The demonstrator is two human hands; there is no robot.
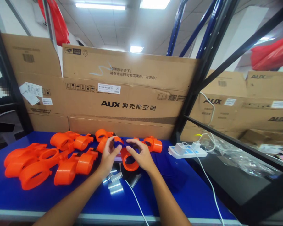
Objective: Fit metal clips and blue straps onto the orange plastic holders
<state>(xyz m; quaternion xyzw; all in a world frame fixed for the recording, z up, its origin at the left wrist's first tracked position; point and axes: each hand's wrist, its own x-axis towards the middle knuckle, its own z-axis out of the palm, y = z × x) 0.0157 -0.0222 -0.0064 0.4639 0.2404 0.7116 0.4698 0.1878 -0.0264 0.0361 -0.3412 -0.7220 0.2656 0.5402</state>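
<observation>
My left hand point(109, 154) and my right hand point(141, 154) meet over the middle of a blue table point(188, 191). Both pinch an orange plastic part point(128, 158) with a round ring, held just above the table. The fingers of both hands curl around its upper end, where a small dark piece point(118, 143) sits between the fingertips. Several more orange ring-shaped parts point(49, 158) lie in a heap to the left of my left hand. Another orange part point(153, 144) rests just behind my right hand.
Small metal clips point(114, 182) lie under my wrists. A white power strip point(187, 151) with plugged chargers sits at the right, its white cable point(211, 185) running toward me. Large cardboard boxes point(122, 94) wall off the back. A dark shelf frame point(202, 75) stands at the right.
</observation>
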